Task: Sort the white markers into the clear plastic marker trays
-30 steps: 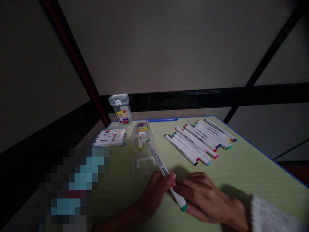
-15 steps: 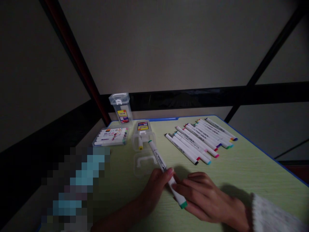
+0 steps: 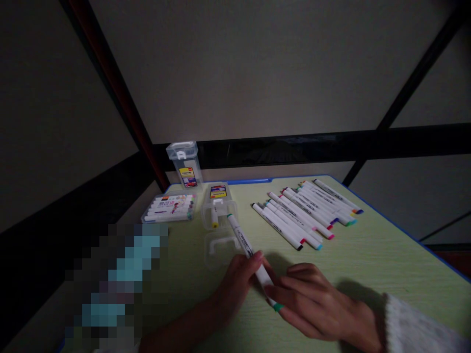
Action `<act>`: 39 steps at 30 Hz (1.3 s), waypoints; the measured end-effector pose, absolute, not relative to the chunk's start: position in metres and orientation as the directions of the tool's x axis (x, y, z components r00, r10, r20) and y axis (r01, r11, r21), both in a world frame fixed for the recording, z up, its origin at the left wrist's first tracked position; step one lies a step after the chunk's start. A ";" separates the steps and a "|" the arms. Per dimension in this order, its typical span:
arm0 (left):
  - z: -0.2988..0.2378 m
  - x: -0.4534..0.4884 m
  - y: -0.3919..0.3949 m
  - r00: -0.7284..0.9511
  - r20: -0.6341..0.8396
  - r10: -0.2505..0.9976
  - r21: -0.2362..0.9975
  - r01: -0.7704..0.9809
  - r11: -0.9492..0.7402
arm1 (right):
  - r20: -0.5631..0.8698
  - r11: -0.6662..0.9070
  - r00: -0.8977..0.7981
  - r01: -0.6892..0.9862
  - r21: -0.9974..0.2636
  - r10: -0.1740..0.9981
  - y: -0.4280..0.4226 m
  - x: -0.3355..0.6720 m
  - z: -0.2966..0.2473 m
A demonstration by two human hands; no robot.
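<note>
A white marker (image 3: pixel 244 243) with green ends is held slantwise above the table, its far tip close to the open clear case (image 3: pixel 235 208). My left hand (image 3: pixel 241 279) pinches the marker's middle, thumb on top. The fingers of my right hand (image 3: pixel 312 301) close round its lower end, by the green cap. One yellow-ended marker (image 3: pixel 215 217) lies inside the open case, whose clear lid (image 3: pixel 211 264) rests flat toward me. Right of the case, several white markers (image 3: pixel 277 228) with coloured ends lie side by side in a slanted row.
At the back left stands a tall clear case (image 3: pixel 191 166) with its lid on. In front of it lies a flat clear case (image 3: pixel 145 215) filled with white markers. The light green table (image 3: pixel 382 260) has a blue rim, with a dark-banded wall behind.
The marker has turned slightly in my hands, and its green lower end sits a little higher. My right fingers now cover more of that end. Everything else stays in place.
</note>
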State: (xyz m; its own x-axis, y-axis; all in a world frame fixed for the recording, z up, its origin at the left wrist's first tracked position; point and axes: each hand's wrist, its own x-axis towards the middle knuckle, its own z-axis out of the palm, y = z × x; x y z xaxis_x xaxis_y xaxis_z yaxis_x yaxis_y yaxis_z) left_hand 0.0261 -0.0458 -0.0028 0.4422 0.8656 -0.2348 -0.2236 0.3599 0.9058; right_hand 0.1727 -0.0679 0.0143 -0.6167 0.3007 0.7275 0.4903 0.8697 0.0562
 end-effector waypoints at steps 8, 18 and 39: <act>-0.004 0.026 -0.046 0.489 -0.185 0.852 0.915 -0.230 0.330 | 0.765 0.868 -0.578 0.494 0.052 0.283 -0.068 0.171 0.015; -0.008 0.023 -0.050 0.688 -0.177 0.704 0.765 -0.354 0.539 | 0.766 0.854 -0.569 0.518 0.050 0.300 -0.069 0.174 0.010; -0.020 0.025 -0.043 0.694 -0.148 0.704 0.663 -0.458 0.591 | 0.785 0.824 -0.522 0.567 0.026 0.334 -0.069 0.175 0.007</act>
